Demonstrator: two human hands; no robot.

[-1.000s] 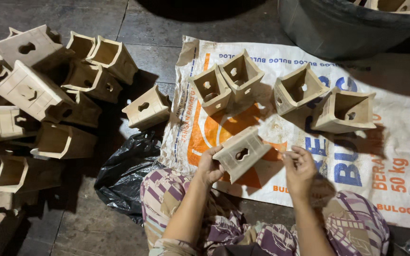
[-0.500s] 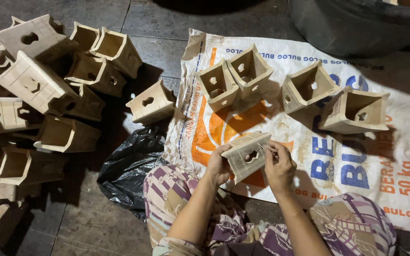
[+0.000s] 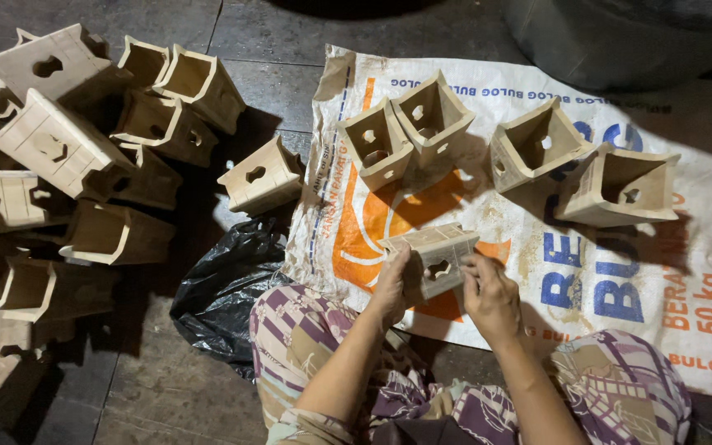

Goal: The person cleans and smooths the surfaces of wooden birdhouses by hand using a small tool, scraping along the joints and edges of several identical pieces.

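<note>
I hold a pale wooden box (image 3: 432,257) with a cut-out hole in its side, just above my lap. My left hand (image 3: 392,287) grips its left end. My right hand (image 3: 490,297) presses against its right side with curled fingers. Beneath the box lies a white woven sack (image 3: 669,272) with orange and blue print, spread flat on the dark floor. Several more open wooden boxes (image 3: 537,147) of the same shape stand on the sack beyond my hands.
A large pile of similar wooden boxes (image 3: 59,148) fills the floor on the left. One box (image 3: 259,175) lies alone by the sack's left edge. A crumpled black plastic bag (image 3: 228,284) sits beside my left knee. A dark round tub (image 3: 628,37) stands top right.
My right hand has come in from the sack to the box's right side. The box has moved slightly right and now sits between both hands.
</note>
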